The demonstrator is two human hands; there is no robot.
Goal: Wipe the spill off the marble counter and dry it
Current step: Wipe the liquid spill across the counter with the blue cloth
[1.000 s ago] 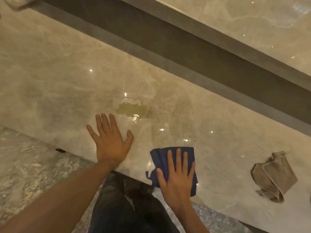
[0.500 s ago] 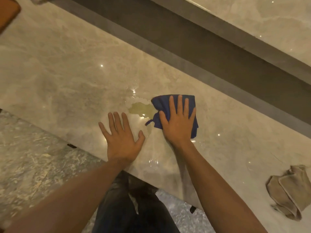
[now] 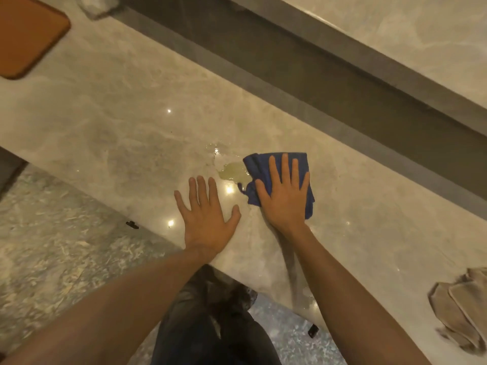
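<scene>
A yellowish spill point(image 3: 232, 172) lies on the beige marble counter point(image 3: 118, 122), with a thin wet film spreading up and left of it. My right hand point(image 3: 283, 194) presses flat on a folded blue cloth point(image 3: 263, 164), whose left edge touches the spill. My left hand point(image 3: 207, 217) rests palm-down with fingers spread on the counter, just below and left of the spill, holding nothing. A crumpled beige cloth point(image 3: 463, 314) lies at the counter's right edge of view.
A brown leather-like mat point(image 3: 23, 35) lies at the far left of the counter. A dark recessed channel point(image 3: 329, 83) runs behind the counter, with a higher marble ledge point(image 3: 395, 25) beyond. The speckled floor point(image 3: 52, 246) and my dark trousers point(image 3: 210, 325) show below the counter's near edge.
My right hand slid the blue cloth away from the near edge up to the spill a second ago. Since half a second ago the hands have barely moved; the view shifted slightly.
</scene>
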